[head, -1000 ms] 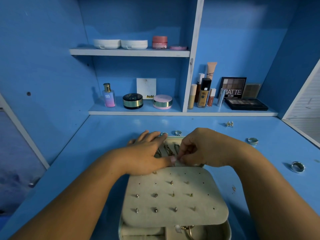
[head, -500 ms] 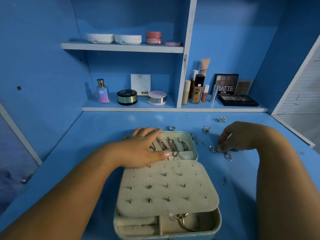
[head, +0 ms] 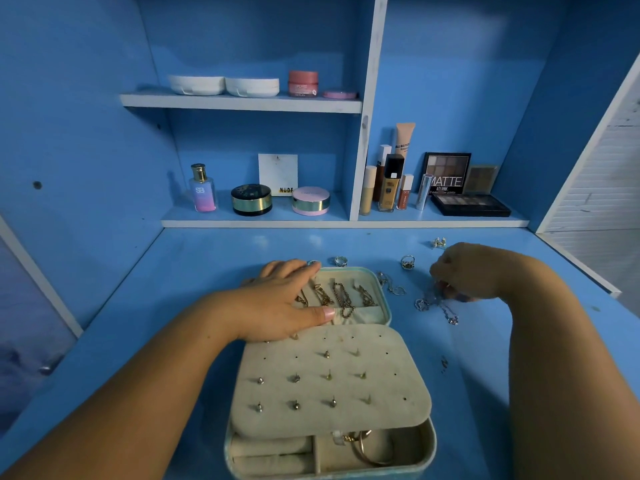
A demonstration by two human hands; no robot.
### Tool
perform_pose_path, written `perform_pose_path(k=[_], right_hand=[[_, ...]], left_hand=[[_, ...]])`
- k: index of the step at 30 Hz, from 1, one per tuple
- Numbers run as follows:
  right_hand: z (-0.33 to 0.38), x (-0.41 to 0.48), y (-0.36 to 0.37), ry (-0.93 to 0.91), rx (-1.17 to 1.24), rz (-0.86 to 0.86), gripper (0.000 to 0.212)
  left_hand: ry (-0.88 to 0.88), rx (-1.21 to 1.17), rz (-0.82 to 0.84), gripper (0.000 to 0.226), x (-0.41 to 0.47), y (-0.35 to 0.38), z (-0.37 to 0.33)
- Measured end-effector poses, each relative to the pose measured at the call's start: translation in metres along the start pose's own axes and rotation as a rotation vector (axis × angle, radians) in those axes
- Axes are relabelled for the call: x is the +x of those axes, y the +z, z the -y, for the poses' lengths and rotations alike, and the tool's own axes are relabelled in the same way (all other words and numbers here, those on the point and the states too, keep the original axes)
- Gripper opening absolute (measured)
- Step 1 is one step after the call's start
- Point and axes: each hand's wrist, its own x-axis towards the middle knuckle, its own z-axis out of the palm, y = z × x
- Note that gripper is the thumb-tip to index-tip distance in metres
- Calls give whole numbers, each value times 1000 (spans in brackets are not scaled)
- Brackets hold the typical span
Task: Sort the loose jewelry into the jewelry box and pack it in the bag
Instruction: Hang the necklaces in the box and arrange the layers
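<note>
Two hands are over the blue table (head: 207,258). The jewelry box (head: 430,445) sits open at the bottom middle of the frame. Small studs are stuck in its soft flap (head: 391,355), and gold chains (head: 341,297) hang in its lid. The left hand (head: 284,299) lies flat on the lid, fingers straight and close together. At the middle right, the right hand (head: 465,271) curls its fingers down and pinches a silver chain (head: 424,303) on the table beside the box. A ring (head: 341,260) lies just above the lid.
</note>
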Motion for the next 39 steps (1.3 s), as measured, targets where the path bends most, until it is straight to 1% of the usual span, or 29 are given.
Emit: perform_pose_path(k=[1,4,5,7,9,12,14,15,18,20,22,25,27,28,30,31,32,34,36,38,39], right_hand=[[-1,2,-2,-26,109,-62,17],[-3,4,-4,-96,649,-281,17],[-1,3,-4,-128,783,-323,15],[11,-1,-6,-250,1044,-348,14],[26,-6,-8,-417,1276,-325,19],[47,-9,-3,-598,1435,-255,18],[57,-10,2,-669,1436,-176,8],[61,-11,4,-697,1411,-137,7],[73,-11,13,-753,1311,-87,10],[80,-13,17,-775,1281,-77,11],[85,-14,19,-797,1270,-71,9],[87,-13,21,-789,1256,-110,7],[87,-12,21,-770,1266,-148,7],[87,-11,21,-759,1274,-167,8],[86,-9,21,-731,1285,-206,11],[85,-7,21,-712,1280,-229,13],[84,-6,21,-689,1264,-257,14],[83,-3,22,-630,1216,-308,15],[83,-1,25,-555,1173,-308,15],[83,0,27,-509,1092,-285,15],[83,1,28,-500,1040,-274,16]], left_hand=[[1,-2,-6,83,0,0,1],[9,-28,-32,84,2,2,3],[12,-43,-41,84,3,3,3],[14,-84,-84,82,4,4,4],[14,-118,-180,76,6,5,6],[72,-193,-375,63,8,7,5],[142,-307,-445,55,8,6,2],[177,-369,-455,50,8,6,0],[270,-488,-437,29,9,6,-1],[312,-517,-405,22,9,6,-2],[327,-576,-341,18,8,6,-2],[371,-664,-199,22,5,4,-3],[371,-719,-170,19,5,4,-2],[356,-747,-177,22,6,4,-1],[324,-779,-211,26,8,2,1],[305,-786,-242,23,8,1,1],[286,-796,-282,19,8,-1,2],[241,-809,-381,23,8,-5,6],[205,-830,-480,27,8,-8,9],[195,-850,-588,26,9,-10,11],[197,-817,-658,24,9,-10,12]])
